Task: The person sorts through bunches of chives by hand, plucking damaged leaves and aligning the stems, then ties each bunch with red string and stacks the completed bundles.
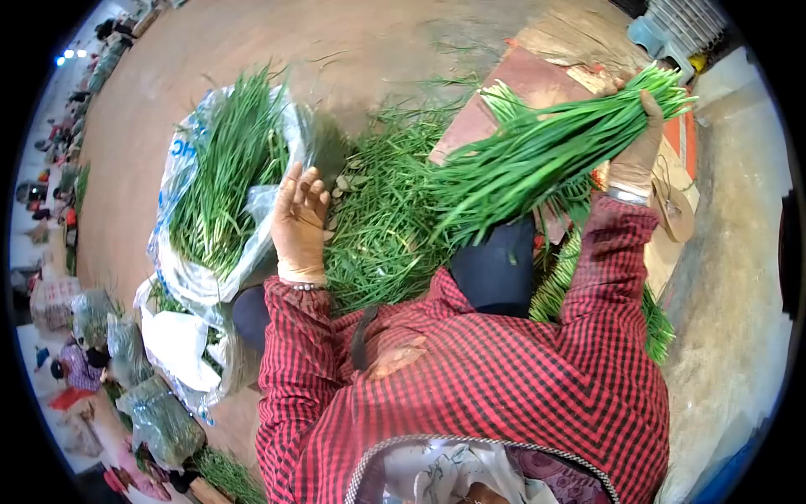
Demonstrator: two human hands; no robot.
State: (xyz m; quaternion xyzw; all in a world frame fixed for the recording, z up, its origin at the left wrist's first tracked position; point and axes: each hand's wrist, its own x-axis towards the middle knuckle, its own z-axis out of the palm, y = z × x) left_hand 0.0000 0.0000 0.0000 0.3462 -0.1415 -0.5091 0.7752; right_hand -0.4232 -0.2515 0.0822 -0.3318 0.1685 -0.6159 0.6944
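Note:
My right hand (pixel 638 151) is wrapped round a thick bunch of garlic chives (pixel 554 151) near its pale cut ends. The long green leaves hang out to the left, over my dark knee. My left hand (pixel 300 220) is raised palm up, its fingers loosely apart with nothing in them. It is beside a white plastic bag (pixel 175 227) packed with more garlic chives (pixel 222 185). Between my legs and the bag lies a heap of loose leaves and trimmings (pixel 390 218). Another bunch (pixel 504 99) is partly hidden behind the held one.
A reddish board (pixel 470 130) lies under the chives at right, with a sandal (pixel 672 210) next to it. More chives (pixel 550 290) lie by my right knee. A grey-blue stool (pixel 648 35) stands at the upper right. Filled bags (pixel 164 420) and other people (pixel 80 365) line the left.

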